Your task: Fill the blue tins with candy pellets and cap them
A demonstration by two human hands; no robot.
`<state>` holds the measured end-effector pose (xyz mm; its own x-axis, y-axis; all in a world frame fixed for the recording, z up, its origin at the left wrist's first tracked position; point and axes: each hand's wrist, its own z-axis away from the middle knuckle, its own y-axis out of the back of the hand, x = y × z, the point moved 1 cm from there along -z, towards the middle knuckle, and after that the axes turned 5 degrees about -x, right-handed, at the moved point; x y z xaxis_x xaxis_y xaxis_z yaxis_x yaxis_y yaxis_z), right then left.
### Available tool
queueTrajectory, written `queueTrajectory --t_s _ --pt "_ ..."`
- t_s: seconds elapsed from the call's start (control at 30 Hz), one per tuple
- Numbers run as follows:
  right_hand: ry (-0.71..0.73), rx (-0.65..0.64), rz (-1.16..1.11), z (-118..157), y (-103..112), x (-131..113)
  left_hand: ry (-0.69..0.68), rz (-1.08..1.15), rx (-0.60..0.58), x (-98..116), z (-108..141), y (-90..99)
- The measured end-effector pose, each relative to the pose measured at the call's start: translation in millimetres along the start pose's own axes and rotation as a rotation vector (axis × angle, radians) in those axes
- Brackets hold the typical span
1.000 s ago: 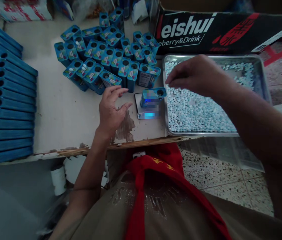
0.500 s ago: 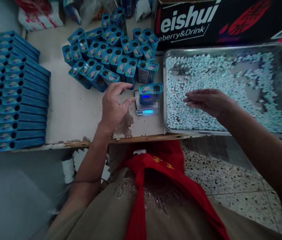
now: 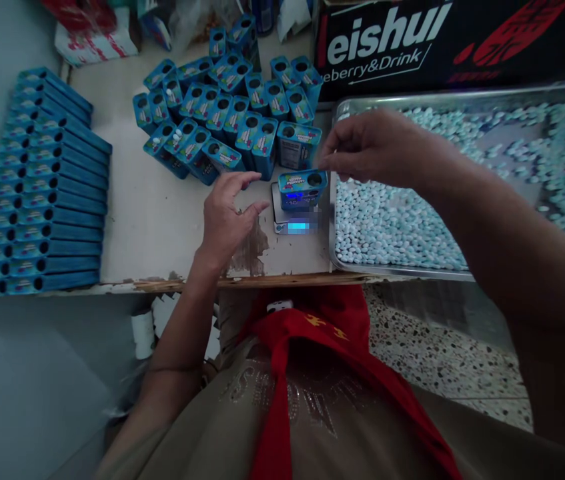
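A blue box (image 3: 302,190) with a round hole in its top stands on a small digital scale (image 3: 279,217) whose display glows. Just left of the scale, my left hand (image 3: 229,217) is open, thumb and forefinger apart and nothing between them. My right hand (image 3: 372,148) is above the left side of the metal tray, its fingertips pinched together close to the box's hole; what they hold, if anything, is too small to make out. Pale blue and white candies (image 3: 397,227) are spread over the metal tray (image 3: 333,233).
Several upright blue boxes (image 3: 222,110) crowd the table behind the scale, a few with candies on top. Stacked blue boxes (image 3: 57,200) fill the left side. A black carton (image 3: 382,47) stands behind the tray. The table's worn edge (image 3: 187,283) runs along the front.
My right hand has moved left and up, from over the candies to beside the box on the scale. My left hand has barely moved. The view has shifted slightly.
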<state>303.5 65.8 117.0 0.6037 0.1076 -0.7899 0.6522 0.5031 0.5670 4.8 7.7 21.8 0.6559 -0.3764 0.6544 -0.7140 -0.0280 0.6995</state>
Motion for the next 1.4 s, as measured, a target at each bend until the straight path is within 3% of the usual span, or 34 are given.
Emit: queueTrajectory --t_s 0.2,0.33,0.4,0.47,0.53,0.6,0.7,0.77,0.9,1.07,1.2,1.4 --pt "0.135 0.028 0.225 -19 -15 3 0.036 0.030 -0.003 -9 1 1.9" --pt "0.102 0.138 0.351 -15 -2 22 0.032 0.063 -0.001 -17 4 5.4" --pt "0.015 0.164 0.446 -2 7 36 0.025 0.067 0.003 -22 5 8.0" --pt "-0.085 0.106 0.548 19 7 55 0.013 0.062 0.015 -26 5 10.6" --pt "-0.111 -0.022 0.625 43 -5 76 0.009 0.056 0.014 -29 6 11.9" --pt "-0.047 -0.134 0.701 66 -25 98 0.022 0.051 -0.001 -28 5 11.1" --pt "-0.007 -0.131 0.857 87 -50 126 0.046 0.033 -0.031 -18 3 5.5" --pt "-0.052 -0.088 0.881 88 -55 139 0.045 0.012 -0.052 -9 -1 0.5" --pt "-0.093 0.031 0.555 81 -39 146 0.000 -0.002 -0.045 3 -7 -1.8" --pt "-0.253 0.278 -0.333 85 -15 137 0.011 -0.022 0.018 -1 -4 14.1" --pt "-0.401 0.279 -0.772 86 -10 139 0.035 -0.001 0.025 -3 -2 18.9" --pt "-0.390 0.139 -0.920 79 -22 129 0.025 0.013 -0.029 2 -8 4.0"
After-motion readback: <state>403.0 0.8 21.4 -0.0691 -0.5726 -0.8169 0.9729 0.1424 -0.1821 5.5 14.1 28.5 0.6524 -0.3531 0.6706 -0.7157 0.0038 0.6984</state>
